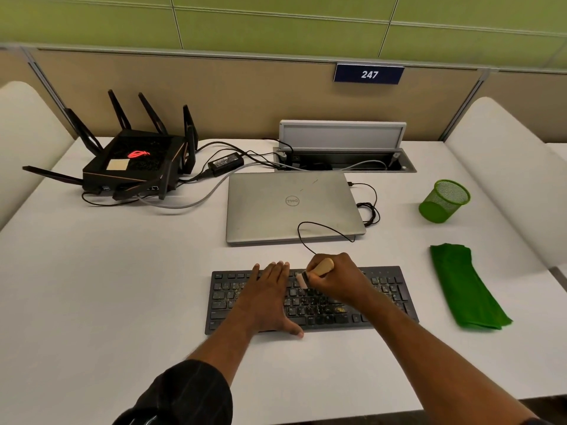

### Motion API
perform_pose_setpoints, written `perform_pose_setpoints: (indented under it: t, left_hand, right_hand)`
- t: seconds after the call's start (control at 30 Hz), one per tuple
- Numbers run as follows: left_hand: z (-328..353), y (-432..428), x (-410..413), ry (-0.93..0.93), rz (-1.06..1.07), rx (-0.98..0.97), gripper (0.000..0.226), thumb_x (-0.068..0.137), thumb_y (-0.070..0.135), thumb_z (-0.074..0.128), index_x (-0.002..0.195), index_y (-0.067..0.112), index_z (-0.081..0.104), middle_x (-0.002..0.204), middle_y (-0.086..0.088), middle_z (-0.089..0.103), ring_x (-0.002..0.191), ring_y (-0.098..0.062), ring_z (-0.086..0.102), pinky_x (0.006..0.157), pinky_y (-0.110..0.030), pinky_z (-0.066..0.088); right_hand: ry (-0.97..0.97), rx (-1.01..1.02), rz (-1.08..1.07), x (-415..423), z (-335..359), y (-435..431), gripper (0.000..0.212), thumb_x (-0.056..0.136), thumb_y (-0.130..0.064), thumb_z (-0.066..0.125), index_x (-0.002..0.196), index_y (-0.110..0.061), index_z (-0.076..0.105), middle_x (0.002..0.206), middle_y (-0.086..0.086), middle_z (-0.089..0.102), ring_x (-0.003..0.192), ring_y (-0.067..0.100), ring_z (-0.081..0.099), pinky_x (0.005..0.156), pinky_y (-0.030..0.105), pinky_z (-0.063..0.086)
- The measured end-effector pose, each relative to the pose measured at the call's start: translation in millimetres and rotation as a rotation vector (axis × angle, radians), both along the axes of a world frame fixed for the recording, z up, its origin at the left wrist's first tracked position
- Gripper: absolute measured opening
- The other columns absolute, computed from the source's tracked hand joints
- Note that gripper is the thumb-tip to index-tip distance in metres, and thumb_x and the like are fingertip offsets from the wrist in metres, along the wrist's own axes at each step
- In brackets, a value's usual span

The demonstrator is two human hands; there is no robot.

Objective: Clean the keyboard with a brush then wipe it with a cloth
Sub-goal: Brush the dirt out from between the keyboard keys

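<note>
On the white desk (107, 286) just in front of me lies the keyboard (389, 289), and both my hands are on it. My left hand (270, 289) lies flat with fingers straight, pressing on the left-middle keys to steady the board. My right hand (337, 274) is curled round the wooden handle of the brush (320, 267), whose pale bristles touch the upper key rows near the middle. Yellowish crumbs (337, 308) lie among the lower keys below my right hand, so I judge the brushing partway done at best. To do it well I should draw the bristles along the gaps between rows in short, light strokes, all towards one edge, and shift my left hand onto a swept part so the keys under it get their turn. Pressing hard would likely push grit under the caps. The cloth (463, 286), green and folded, lies well to the right of the keyboard, untouched, ready for wiping. Behind the keyboard a closed laptop (288, 204) lies near its far edge, and the keyboard's thin black cable (322, 227) loops over the lid; crumbs flicked away from me could land there, so sweeping towards me or sideways seems wiser. Farther off stand a router (135, 161), a green mesh cup (443, 202) and an open cable box (343, 148), none in the way.
</note>
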State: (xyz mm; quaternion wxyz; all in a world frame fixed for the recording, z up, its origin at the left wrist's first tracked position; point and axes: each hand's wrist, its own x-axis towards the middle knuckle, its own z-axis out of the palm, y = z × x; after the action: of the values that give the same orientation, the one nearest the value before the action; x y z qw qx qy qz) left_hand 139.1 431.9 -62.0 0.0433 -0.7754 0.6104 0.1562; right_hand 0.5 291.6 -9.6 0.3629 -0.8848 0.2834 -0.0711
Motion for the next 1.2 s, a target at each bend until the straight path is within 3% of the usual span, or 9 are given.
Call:
perform_pose_setpoints:
  t: [0.27, 0.4, 0.57, 0.77, 1.2]
  left_hand:
    - [2.0, 9.6, 5.0, -0.003, 0.012, -0.029, 0.143, 0.064, 0.094, 0.058, 0.161, 0.010, -0.005, 0.170, -0.010, 0.002, 0.157, -0.026, 0.000, 0.126, -0.053, 0.003]
    - [1.5, 15.4, 9.2, -0.001, 0.017, -0.023, 0.143, 0.064, 0.093, 0.059, 0.161, 0.010, -0.006, 0.170, -0.009, 0.000, 0.157, -0.025, -0.001, 0.126, -0.053, 0.004]
    - [-0.4, 18.8, 13.8, 0.001, 0.018, -0.017, 0.143, 0.065, 0.092, 0.059, 0.161, 0.009, -0.007, 0.170, -0.010, -0.002, 0.157, -0.026, -0.002, 0.126, -0.052, 0.004]
    - [-1.6, 21.3, 17.0, 0.003, 0.022, -0.033, 0.143, 0.063, 0.093, 0.060, 0.161, 0.010, -0.004, 0.170, -0.010, 0.001, 0.157, -0.025, 0.000, 0.126, -0.052, 0.003]
    - [-2.6, 22.5, 16.8, -0.003, 0.027, -0.041, 0.143, 0.064, 0.094, 0.058, 0.161, 0.009, -0.004, 0.170, -0.010, 0.000, 0.157, -0.026, -0.001, 0.126, -0.051, 0.004]
  right_hand:
    - [-0.086, 0.011, -0.070, 6.4, -1.2, 11.0, 0.008, 0.089, -0.019, 0.066, 0.091, -0.017, 0.073, 0.080, -0.009, 0.072, 0.069, 0.006, 0.065, 0.061, 0.020, 0.052]
    - [-0.044, -0.039, -0.013, 11.4, -1.8, 18.4, 0.009, 0.089, -0.018, 0.065, 0.092, -0.015, 0.073, 0.082, -0.006, 0.072, 0.065, 0.003, 0.061, 0.059, 0.014, 0.045]
    - [-0.008, -0.031, 0.019, 13.5, -0.5, 19.9, 0.008, 0.086, -0.021, 0.065, 0.085, -0.018, 0.072, 0.074, -0.007, 0.071, 0.063, 0.009, 0.062, 0.054, 0.018, 0.045]
    - [-0.023, -0.054, 0.019, 15.8, 0.0, 22.9, 0.009, 0.089, -0.020, 0.064, 0.092, -0.016, 0.072, 0.080, -0.006, 0.072, 0.067, 0.007, 0.063, 0.059, 0.022, 0.049]
    - [0.025, -0.028, 0.028, 11.1, -1.2, 22.0, 0.006, 0.088, -0.021, 0.066, 0.086, -0.019, 0.071, 0.073, -0.006, 0.069, 0.062, 0.009, 0.061, 0.052, 0.018, 0.043]
